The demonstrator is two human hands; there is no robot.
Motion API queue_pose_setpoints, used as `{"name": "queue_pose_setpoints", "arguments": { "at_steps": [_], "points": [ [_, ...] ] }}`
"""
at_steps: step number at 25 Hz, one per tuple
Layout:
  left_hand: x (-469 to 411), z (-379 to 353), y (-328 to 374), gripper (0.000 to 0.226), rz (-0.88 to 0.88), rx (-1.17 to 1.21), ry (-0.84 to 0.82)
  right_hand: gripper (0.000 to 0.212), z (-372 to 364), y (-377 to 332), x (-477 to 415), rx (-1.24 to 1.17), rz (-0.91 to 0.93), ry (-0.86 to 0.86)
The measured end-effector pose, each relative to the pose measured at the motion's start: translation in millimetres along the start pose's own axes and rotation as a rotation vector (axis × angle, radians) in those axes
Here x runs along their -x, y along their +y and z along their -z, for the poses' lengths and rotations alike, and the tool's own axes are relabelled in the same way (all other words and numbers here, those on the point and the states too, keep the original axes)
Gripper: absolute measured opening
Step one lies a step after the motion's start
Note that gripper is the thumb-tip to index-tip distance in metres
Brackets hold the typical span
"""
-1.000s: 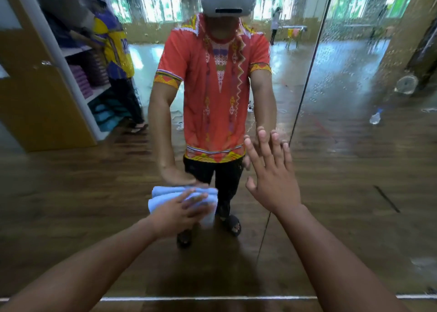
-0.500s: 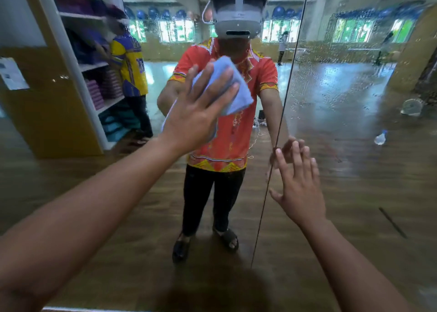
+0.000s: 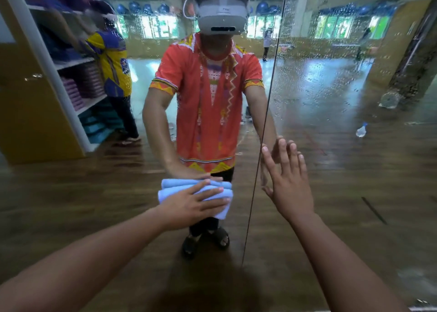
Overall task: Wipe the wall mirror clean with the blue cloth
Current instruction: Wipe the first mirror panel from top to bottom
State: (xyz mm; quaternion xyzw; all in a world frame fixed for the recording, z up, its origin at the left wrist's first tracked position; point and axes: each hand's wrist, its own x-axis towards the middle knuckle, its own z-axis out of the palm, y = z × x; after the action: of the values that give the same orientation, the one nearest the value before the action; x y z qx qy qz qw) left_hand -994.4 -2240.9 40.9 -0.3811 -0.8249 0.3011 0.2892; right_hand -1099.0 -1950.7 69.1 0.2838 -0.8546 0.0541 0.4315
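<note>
Dead ahead, the wall mirror (image 3: 343, 193) fills the view, and the wipe is working low on the left panel.
Straight-fingered, the left hand (image 3: 191, 201) presses the folded blue cloth (image 3: 222, 207) against the glass without gripping it. The right hand (image 3: 289, 188) rests open-palmed just across the seam (image 3: 262, 127). Trouble I can see coming: that bare palm printing the glass, the unpinched cloth slipping out, and the droplets (image 3: 319, 87) on the right panel getting missed.

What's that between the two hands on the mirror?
In the head view, a thin dark seam in the mirror runs down between the left hand and right hand; the cloth sticks out past the left hand.
</note>
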Motion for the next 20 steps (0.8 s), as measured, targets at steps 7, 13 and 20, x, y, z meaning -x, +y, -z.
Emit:
{"name": "queue_pose_setpoints", "arguments": {
  "at_steps": [7, 13, 20],
  "points": [
    [-84, 86, -108, 0.046, 0.318, -0.069, 0.332, 0.141, -1, 6, 1, 0.032, 0.002, -0.039],
    [-115, 80, -110, 0.043, 0.316, -0.09, 0.469, 0.122, 3, 2, 1, 0.122, -0.006, 0.016],
    [-96, 25, -44, 0.041, 0.147, 0.001, 0.385, 0.134, -1, 8, 3, 0.099, -0.015, -0.04]
  ]
}}
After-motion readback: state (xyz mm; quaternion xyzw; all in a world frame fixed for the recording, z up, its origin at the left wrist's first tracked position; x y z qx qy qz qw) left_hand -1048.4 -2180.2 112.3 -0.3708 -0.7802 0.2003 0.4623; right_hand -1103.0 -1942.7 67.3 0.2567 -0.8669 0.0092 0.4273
